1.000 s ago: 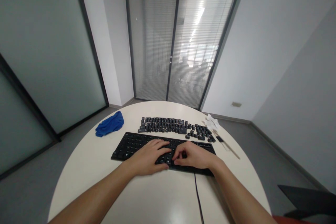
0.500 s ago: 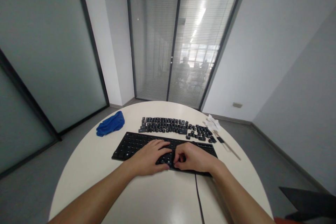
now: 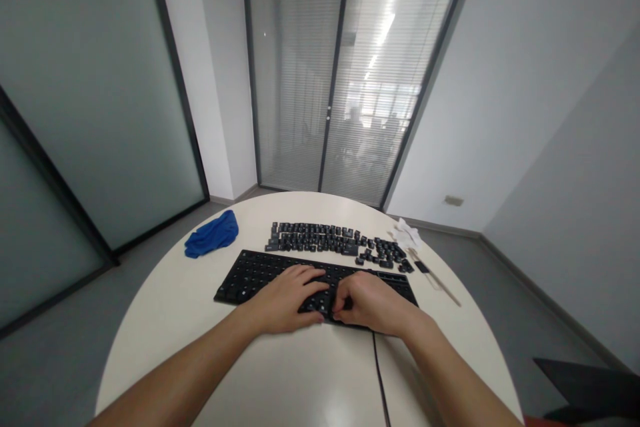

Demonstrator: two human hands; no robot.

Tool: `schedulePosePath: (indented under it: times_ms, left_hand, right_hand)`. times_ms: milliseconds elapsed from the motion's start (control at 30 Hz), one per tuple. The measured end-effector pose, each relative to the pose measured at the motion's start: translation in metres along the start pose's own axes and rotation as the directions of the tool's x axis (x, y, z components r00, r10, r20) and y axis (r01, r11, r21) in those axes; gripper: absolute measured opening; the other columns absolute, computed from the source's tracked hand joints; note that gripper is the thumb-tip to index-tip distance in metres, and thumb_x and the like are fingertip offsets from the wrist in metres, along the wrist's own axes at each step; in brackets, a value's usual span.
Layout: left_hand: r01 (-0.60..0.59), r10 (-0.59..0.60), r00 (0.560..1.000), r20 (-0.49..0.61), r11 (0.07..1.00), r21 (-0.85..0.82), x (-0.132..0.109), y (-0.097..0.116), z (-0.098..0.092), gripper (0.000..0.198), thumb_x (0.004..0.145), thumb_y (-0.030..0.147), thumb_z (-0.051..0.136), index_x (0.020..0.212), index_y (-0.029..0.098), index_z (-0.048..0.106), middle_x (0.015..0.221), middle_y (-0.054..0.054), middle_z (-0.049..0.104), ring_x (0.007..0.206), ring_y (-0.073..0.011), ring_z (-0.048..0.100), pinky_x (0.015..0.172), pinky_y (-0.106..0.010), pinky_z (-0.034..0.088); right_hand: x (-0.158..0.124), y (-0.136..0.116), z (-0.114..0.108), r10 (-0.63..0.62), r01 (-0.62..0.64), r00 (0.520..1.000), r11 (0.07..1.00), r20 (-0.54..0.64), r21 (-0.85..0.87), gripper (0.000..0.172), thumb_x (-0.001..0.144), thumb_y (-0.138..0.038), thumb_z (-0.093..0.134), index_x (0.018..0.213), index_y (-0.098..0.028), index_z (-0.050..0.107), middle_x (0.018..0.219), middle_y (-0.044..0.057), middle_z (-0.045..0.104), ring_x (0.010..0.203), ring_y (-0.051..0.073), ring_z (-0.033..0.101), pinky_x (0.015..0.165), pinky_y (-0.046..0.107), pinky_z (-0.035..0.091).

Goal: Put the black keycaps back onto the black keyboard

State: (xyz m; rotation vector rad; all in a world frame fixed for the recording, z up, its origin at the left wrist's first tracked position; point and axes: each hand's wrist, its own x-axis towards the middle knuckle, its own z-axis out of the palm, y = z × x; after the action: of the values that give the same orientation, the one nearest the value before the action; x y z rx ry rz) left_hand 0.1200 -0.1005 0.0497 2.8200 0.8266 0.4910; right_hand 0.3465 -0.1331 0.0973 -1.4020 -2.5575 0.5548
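Observation:
A black keyboard [image 3: 245, 273] lies on the round table, many of its keycaps off. My left hand [image 3: 290, 297] rests flat across the middle of it, fingers spread and holding nothing. Just right of that, my right hand [image 3: 373, 303] is closed, thumb and index finger pinched together low against the keyboard. Whatever sits between those fingertips is hidden. Behind the keyboard, several rows of loose black keycaps [image 3: 315, 238] are laid out, with a looser cluster of keycaps [image 3: 385, 251] at their right end.
A crumpled blue cloth [image 3: 213, 235] lies at the table's left. White crumpled tissue [image 3: 406, 235] and a thin long-handled brush [image 3: 440, 283] are on the right. The keyboard's cable [image 3: 381, 377] runs toward me over the pale tabletop [image 3: 310, 373].
The view has shifted very slightly. Both hands stay in nearly the same place and pose, the right one still pinched at the keyboard.

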Motion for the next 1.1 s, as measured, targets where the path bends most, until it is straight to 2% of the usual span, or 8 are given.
schedulePosePath:
  times_ms: [333,633,700,733,800,867,933,1100]
  left_hand:
    - [0.01,-0.01,1.0,0.02,1.0,0.0,0.001,0.002,0.0,0.054,0.085,0.044,0.068,0.134,0.028,0.054,0.149,-0.007,0.045,0.135,-0.0311,0.041,0.114,-0.05,0.03]
    - [0.003,-0.003,1.0,0.008,1.0,-0.004,0.001,0.001,0.001,0.054,0.085,0.045,0.068,0.134,0.028,0.054,0.149,-0.006,0.045,0.134,-0.0306,0.041,0.113,-0.049,0.031]
    - [-0.001,0.001,1.0,-0.008,1.0,-0.018,0.0,0.001,-0.001,0.053,0.085,0.044,0.068,0.133,0.028,0.055,0.146,-0.007,0.048,0.133,-0.0295,0.043,0.112,-0.047,0.032]
    - [-0.001,0.001,1.0,-0.015,1.0,-0.025,0.0,0.002,-0.002,0.053,0.085,0.044,0.068,0.133,0.027,0.055,0.145,-0.007,0.048,0.132,-0.0291,0.044,0.112,-0.046,0.033]
    - [0.0,-0.001,1.0,-0.024,0.999,-0.035,0.0,0.003,-0.003,0.053,0.084,0.044,0.069,0.133,0.027,0.055,0.143,-0.007,0.049,0.131,-0.029,0.044,0.111,-0.045,0.034]
    - [0.001,-0.002,1.0,-0.027,0.999,-0.04,0.0,0.003,-0.004,0.053,0.083,0.043,0.069,0.132,0.028,0.056,0.142,-0.007,0.049,0.13,-0.0294,0.045,0.11,-0.045,0.035]
    - [0.001,-0.002,1.0,-0.026,0.999,-0.045,-0.001,0.003,-0.006,0.053,0.082,0.043,0.07,0.131,0.028,0.056,0.141,-0.007,0.05,0.129,-0.0296,0.045,0.109,-0.046,0.036]
    - [0.003,-0.004,1.0,-0.018,0.998,-0.058,-0.001,0.003,-0.009,0.053,0.08,0.042,0.072,0.129,0.027,0.058,0.139,-0.007,0.051,0.126,-0.0294,0.047,0.108,-0.046,0.038]
  right_hand:
    - [0.002,0.002,-0.002,0.061,-0.062,0.998,0.998,0.029,0.005,0.007,0.071,-0.02,0.073,0.073,-0.025,0.079,0.074,-0.001,0.077,0.071,0.018,0.069,0.063,0.022,0.043]
    - [0.0,0.026,-0.005,-0.006,-0.012,0.998,0.969,0.07,0.247,0.013,0.075,-0.032,0.073,0.08,-0.023,0.08,0.075,-0.001,0.076,0.067,0.016,0.066,0.062,0.022,0.044]
    - [-0.002,0.041,-0.011,0.059,-0.054,0.998,0.976,-0.016,0.212,0.018,0.079,-0.038,0.07,0.084,-0.023,0.079,0.07,-0.001,0.074,0.062,0.016,0.063,0.057,0.023,0.041]
    - [-0.002,0.05,-0.014,0.108,-0.084,0.985,0.982,-0.135,0.169,0.021,0.082,-0.039,0.066,0.086,-0.023,0.079,0.072,0.0,0.073,0.064,0.016,0.063,0.059,0.024,0.042]
    - [-0.003,0.069,-0.018,0.213,-0.207,0.899,0.977,-0.383,0.057,0.02,0.087,-0.036,0.062,0.089,-0.024,0.077,0.082,0.003,0.075,0.073,0.019,0.064,0.069,0.027,0.045]
    - [-0.004,0.087,-0.02,0.245,-0.295,0.843,0.955,-0.479,-0.03,0.018,0.088,-0.032,0.061,0.094,-0.024,0.076,0.092,0.005,0.075,0.084,0.022,0.065,0.076,0.03,0.046]
    - [-0.003,0.099,-0.018,0.235,-0.32,0.839,0.942,-0.49,-0.098,0.018,0.087,-0.027,0.061,0.097,-0.023,0.076,0.098,0.007,0.074,0.094,0.024,0.064,0.083,0.033,0.045]
    - [0.004,0.104,-0.01,0.145,-0.228,0.908,0.958,-0.393,-0.173,0.019,0.085,-0.022,0.065,0.1,-0.023,0.077,0.101,0.006,0.075,0.102,0.025,0.06,0.089,0.034,0.044]
